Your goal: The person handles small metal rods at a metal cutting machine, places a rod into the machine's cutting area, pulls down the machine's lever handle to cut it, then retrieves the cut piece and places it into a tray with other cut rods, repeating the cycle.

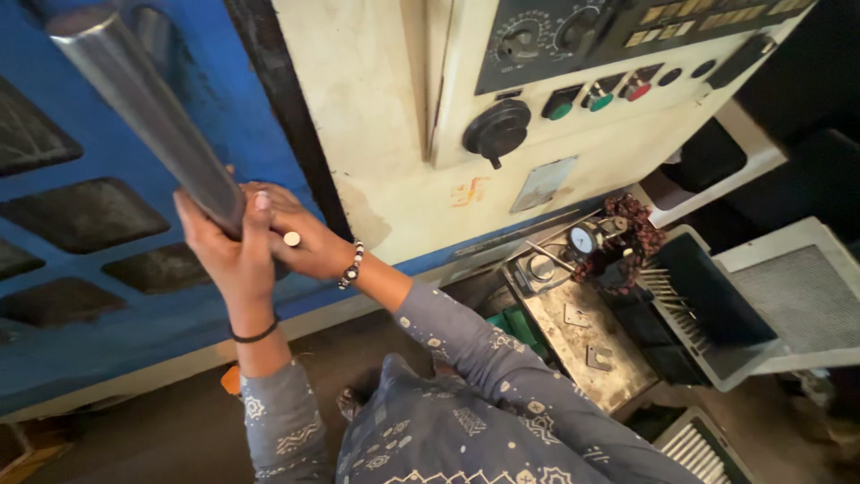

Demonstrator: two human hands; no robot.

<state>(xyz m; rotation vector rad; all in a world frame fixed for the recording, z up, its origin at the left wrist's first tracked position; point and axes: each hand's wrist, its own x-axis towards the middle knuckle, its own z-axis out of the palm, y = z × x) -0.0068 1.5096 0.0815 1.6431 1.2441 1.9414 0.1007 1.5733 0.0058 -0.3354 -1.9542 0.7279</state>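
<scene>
The head view looked down on a workshop floor (179, 430), dark and dusty, in front of a large machine with a blue door (107, 116) carrying dark window panels. To the right of the door stood a cream control panel (573, 99) fitted with dials, green and red push buttons and a black rotary switch (497, 130). Below the panel a worn metal counter (582, 345) carried small flat metal pieces and a dial gauge (583, 239) beside a dark reddish cluster that could not be identified. Just right of the counter an open dark bin (708, 309) held a row of thin metal rods along its near edge. A long steel bar (148, 112) ran up toward the upper left against the blue door. The left hand (228, 255) was clenched around its lower end, and the right hand (300, 237), wearing a beaded bracelet, gripped the same end from the right side.
</scene>
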